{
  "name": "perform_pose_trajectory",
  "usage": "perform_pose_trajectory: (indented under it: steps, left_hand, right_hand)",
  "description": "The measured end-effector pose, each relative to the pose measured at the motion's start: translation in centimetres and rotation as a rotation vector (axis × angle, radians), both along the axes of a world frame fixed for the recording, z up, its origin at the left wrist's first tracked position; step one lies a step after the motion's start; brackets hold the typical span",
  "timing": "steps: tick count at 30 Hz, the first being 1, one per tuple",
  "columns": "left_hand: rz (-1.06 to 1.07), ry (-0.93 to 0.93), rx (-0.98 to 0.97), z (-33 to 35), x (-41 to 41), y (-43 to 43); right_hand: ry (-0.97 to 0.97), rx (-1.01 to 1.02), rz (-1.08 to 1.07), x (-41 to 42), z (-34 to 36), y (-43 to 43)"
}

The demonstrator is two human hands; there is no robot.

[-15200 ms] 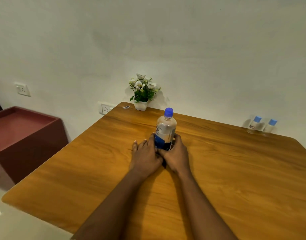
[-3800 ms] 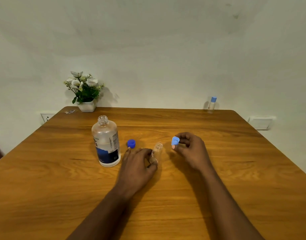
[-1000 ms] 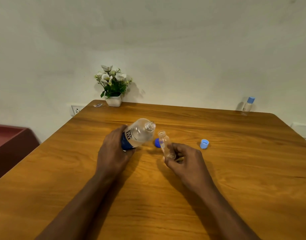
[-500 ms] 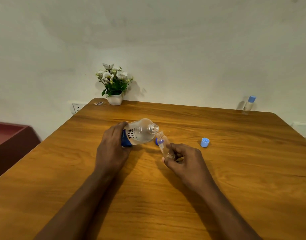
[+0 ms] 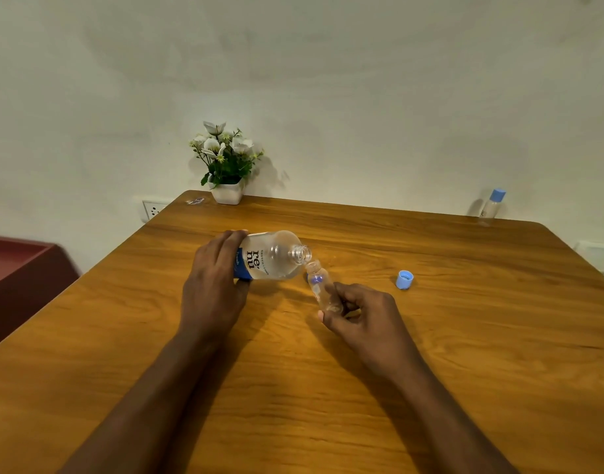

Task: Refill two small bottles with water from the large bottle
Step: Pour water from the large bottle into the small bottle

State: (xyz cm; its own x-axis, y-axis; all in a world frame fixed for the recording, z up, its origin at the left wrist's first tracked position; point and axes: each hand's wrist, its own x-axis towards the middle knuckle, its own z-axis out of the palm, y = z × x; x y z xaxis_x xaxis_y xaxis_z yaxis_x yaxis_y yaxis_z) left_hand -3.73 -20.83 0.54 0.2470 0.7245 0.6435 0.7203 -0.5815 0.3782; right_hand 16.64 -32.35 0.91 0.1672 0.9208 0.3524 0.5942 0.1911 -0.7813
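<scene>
My left hand (image 5: 213, 289) grips the base of the large clear bottle (image 5: 275, 256), which is tipped on its side with its open neck pointing right. Its mouth sits just above the open mouth of a small clear bottle (image 5: 321, 289), tilted left and held near its bottom by my right hand (image 5: 362, 319). A dark blue cap shows through the small bottle's glass, lying behind it. The small bottle's light blue cap (image 5: 404, 279) lies on the wooden table (image 5: 464, 336) to the right. A second small bottle (image 5: 491, 206) stands capped at the far right edge by the wall.
A white pot of flowers (image 5: 227, 165) stands at the table's far left corner, with a small scrap (image 5: 194, 201) beside it. A dark red cabinet (image 5: 17, 268) is to the left of the table. A wall socket (image 5: 152, 210) is behind the left corner.
The large bottle has tipped further toward level and its neck has come down over the small bottle's mouth. Much earlier both bottles were uncapped and the caps laid on the table.
</scene>
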Motion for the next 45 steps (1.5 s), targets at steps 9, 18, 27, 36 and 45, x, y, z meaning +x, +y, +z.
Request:
perform_pose_trajectory:
  steps: [9,18,27,36,45]
  left_hand:
    - [0.0,0.007,0.045,0.4,-0.3,-0.1]
    - [-0.006,0.008,0.075,0.6,-0.5,-0.1]
    - [0.0,0.016,0.103,0.8,-0.5,-0.1]
    - [-0.003,0.017,0.111,1.0,-0.6,-0.1]
    - [0.008,0.027,0.112,1.1,-0.7,-0.1]
  right_hand:
    - [-0.002,-0.02,0.0,0.0,-0.1,0.0]
    - [0.028,-0.033,0.025,0.1,-0.3,0.1]
    - [0.048,-0.033,0.055,0.0,-0.3,0.2]
    - [0.061,-0.026,0.055,0.0,-0.4,0.2]
    - [0.057,-0.04,0.054,0.1,-0.5,0.3]
